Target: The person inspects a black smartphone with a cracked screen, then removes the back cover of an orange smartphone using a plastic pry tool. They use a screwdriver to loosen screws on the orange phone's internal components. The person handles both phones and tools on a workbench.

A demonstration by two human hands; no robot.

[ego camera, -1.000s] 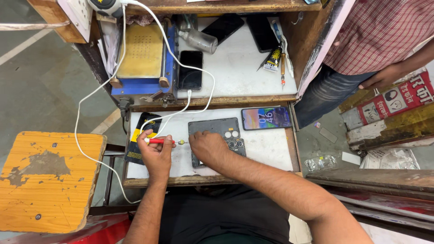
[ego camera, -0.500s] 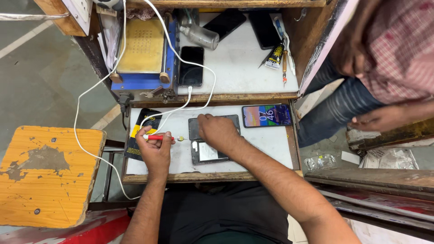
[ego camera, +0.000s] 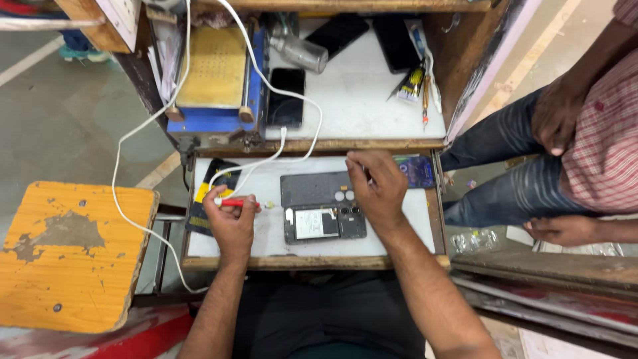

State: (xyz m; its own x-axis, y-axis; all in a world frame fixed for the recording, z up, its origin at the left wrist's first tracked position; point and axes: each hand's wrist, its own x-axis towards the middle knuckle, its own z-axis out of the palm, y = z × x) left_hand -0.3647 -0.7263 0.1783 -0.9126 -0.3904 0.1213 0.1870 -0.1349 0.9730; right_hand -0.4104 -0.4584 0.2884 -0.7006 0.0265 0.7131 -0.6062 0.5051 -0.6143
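On a white pull-out tray (ego camera: 266,236), an opened phone (ego camera: 325,224) lies with its insides showing. Its grey back cover (ego camera: 309,189) lies just above it. My left hand (ego camera: 229,223) is on the tray's left part and grips a red-handled screwdriver (ego camera: 236,202), tip pointing right towards the phone. My right hand (ego camera: 375,186) rests palm down at the tray's far edge. It covers the left end of a second phone with a lit screen (ego camera: 417,171). Whether its fingers grip that phone is hidden.
The upper shelf holds a blue and yellow machine (ego camera: 216,73), a black phone (ego camera: 287,96), a clear bottle (ego camera: 299,50) and a glue tube (ego camera: 412,83). White cables (ego camera: 292,143) trail onto the tray. An orange stool (ego camera: 70,256) stands left. Another person in jeans (ego camera: 525,153) sits right.
My right hand has moved from the opened phone up and right to the lit phone, uncovering the opened phone. My left hand keeps the screwdriver in place. The person on the right has shifted.
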